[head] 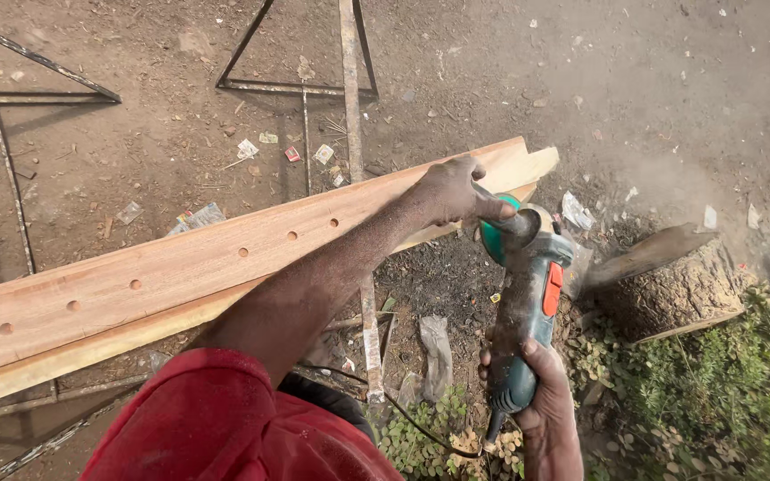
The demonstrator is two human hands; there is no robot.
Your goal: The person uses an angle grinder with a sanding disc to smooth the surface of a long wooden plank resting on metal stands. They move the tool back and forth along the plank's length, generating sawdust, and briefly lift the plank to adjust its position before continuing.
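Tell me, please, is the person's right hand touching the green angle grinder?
Touching. The head view shows the right hand wrapped around the rear body of the green angle grinder, with no gap visible between its fingers and the casing.

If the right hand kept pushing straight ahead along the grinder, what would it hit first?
Probably the wooden plank. The right hand points up along the green angle grinder, whose head sits at the plank's edge under the left hand; depth is unclear.

Red short-sleeved shirt, perhaps dark trousers below, bare forearms
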